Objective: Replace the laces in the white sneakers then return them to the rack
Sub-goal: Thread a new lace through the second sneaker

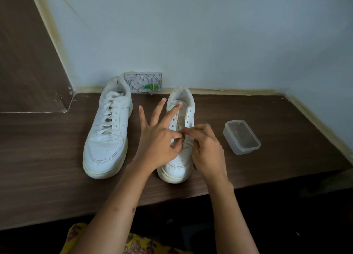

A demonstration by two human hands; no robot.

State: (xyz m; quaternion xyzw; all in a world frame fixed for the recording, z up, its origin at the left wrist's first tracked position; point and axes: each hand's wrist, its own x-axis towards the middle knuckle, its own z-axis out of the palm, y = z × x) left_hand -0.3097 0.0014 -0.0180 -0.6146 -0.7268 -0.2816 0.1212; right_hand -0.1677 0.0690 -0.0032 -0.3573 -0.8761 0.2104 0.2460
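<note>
Two scuffed white leather sneakers (107, 131), dark woodgrain desk (47, 158).

A dark wood-grain table (47, 158) carries two white sneakers side by side: a laced sneaker (108, 131) and an unlaced sneaker (181, 158). Near them to the right stands a clear plastic container (241, 137).

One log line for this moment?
left hand: pinches lace | right hand: pinches lace | right sneaker: partly laced | left sneaker: laced
</note>
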